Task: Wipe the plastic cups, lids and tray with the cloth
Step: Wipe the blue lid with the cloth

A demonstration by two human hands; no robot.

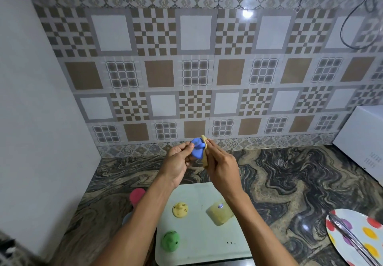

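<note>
Cloth [205, 159] is pinched in right hand [222, 170], pressed just right of blue lid [198, 150], which is gripped by left hand [176, 165].

Two bare arms of one person rise from the bottom edge of the frame. The left forearm [141, 220] enters left of centre and the right forearm [255, 220] right of centre. Both are uncovered along their whole visible length and narrow toward the wrists. The left hand [178, 162] and the right hand [221, 166], also bare, sit a little below the middle of the frame. Their fingers are slim. Faint tendon lines show at the left wrist.
</note>
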